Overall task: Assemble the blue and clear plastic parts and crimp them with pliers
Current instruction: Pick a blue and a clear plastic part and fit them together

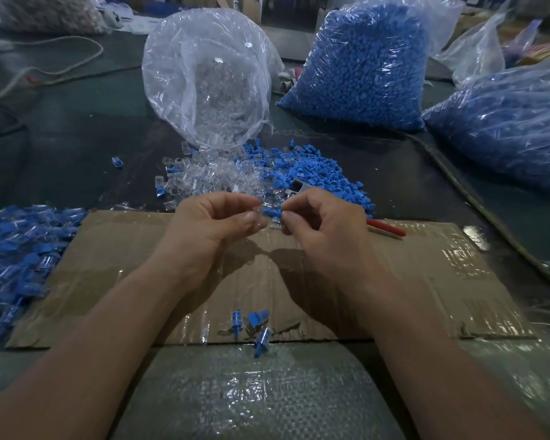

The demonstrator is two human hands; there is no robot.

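At mid-frame the left hand (213,223) pinched a clear part (261,217), the right hand (318,223) a blue part (272,212). Joining seemed underway; seating squarely came next.

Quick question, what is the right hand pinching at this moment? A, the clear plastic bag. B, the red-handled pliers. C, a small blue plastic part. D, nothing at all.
C: the right hand pinches a small blue part at its fingertips, facing the clear part held by the left hand, while the red-handled pliers lie unheld behind the right hand.
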